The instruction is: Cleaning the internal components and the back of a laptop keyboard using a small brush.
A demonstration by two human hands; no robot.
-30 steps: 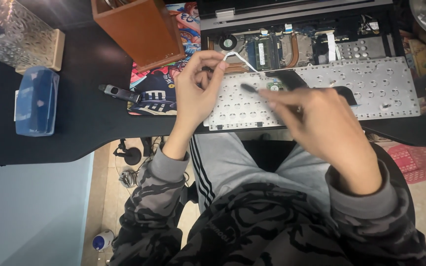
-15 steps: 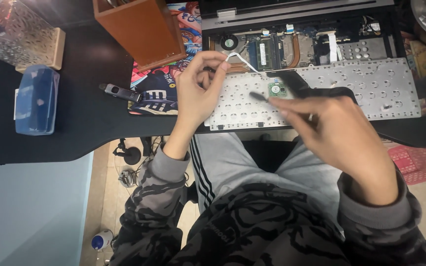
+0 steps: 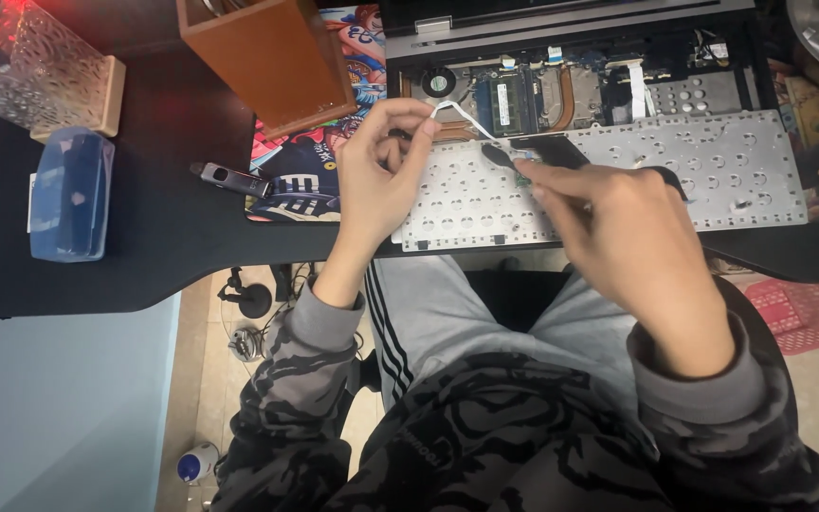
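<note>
An opened laptop (image 3: 571, 81) lies on the black desk (image 3: 144, 237) with its circuit boards, fan and copper pipe showing. A detached keyboard panel (image 3: 713, 171) lies flipped over in front of it. My left hand (image 3: 381, 175) pinches the end of a thin white ribbon cable (image 3: 462, 116) above the panel's left part. My right hand (image 3: 632, 251) grips a thin dark tool (image 3: 500, 155) whose tip points at a small green board where the cable ends. Both hands hover close together over the panel.
A brown wooden box (image 3: 272, 57) stands at the back on a colourful printed mat (image 3: 310, 175). A small dark device (image 3: 229, 178) lies beside the mat. A blue plastic case (image 3: 70, 194) and a clear patterned block (image 3: 35, 71) sit left. A pink basket (image 3: 798, 313) is under the desk.
My right hand has drifted left and up, bringing the tool tip closer to the cable's end. My left hand keeps its pinch on the ribbon cable, nearly still.
</note>
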